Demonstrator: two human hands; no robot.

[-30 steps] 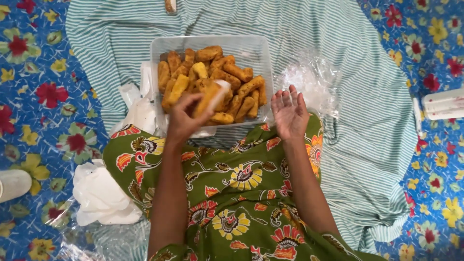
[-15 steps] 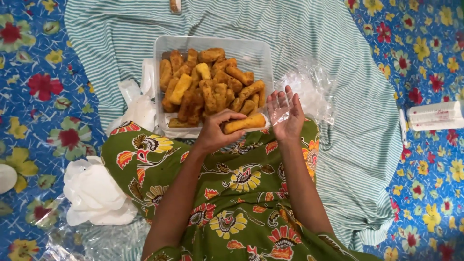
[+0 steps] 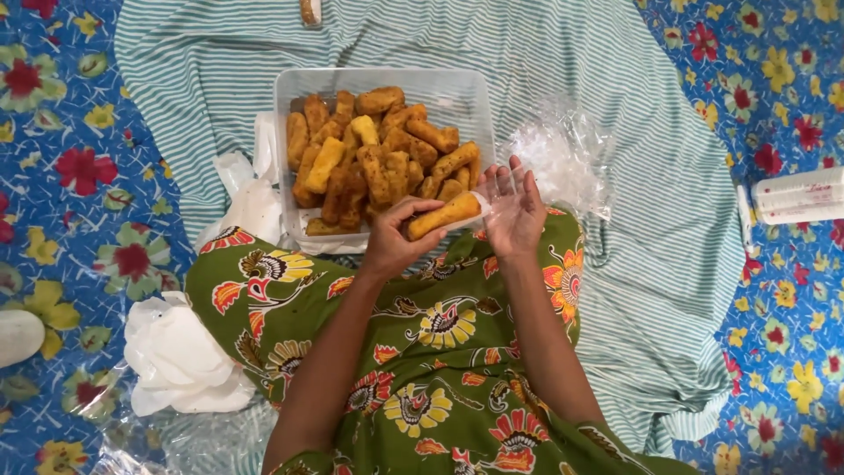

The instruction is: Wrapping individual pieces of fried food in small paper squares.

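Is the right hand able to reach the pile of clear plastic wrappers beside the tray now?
Probably yes. The right hand is open, with only a thin clear wrapper on its palm, and the pile of clear plastic wrappers lies just beyond its fingertips on the striped cloth, nothing between.

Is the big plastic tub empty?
No, the clear plastic tub is piled with golden fried sticks, and the left hand holds one fried stick beside the right hand.

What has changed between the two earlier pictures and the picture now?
The left hand lifted one fried stick out of the clear tub and carried it toward the right hand, which now holds a clear plastic wrapper against the stick's end. The tub, the striped cloth and the white bags stayed as they were.
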